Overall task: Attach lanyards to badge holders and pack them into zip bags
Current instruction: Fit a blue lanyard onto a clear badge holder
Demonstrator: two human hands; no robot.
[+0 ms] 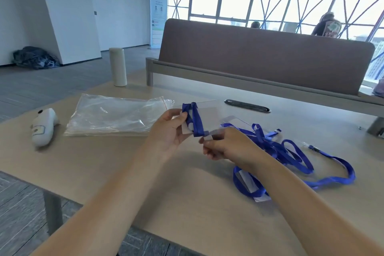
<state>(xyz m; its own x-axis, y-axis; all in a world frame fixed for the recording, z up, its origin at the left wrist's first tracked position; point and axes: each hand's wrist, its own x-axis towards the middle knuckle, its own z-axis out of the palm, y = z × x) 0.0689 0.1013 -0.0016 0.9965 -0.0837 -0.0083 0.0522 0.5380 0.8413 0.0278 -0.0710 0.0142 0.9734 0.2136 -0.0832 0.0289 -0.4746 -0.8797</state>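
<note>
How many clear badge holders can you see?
3. One holder is in the left hand, one lies on the table past the right hand, one sits under the blue straps. More may be hidden.

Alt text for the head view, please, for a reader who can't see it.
Both hands hold a clear badge holder wound with a blue lanyard above a table: the left hand grips its side, the right hand pinches its lower end. Clear zip bags lie to the left, loose blue lanyards to the right.
</note>
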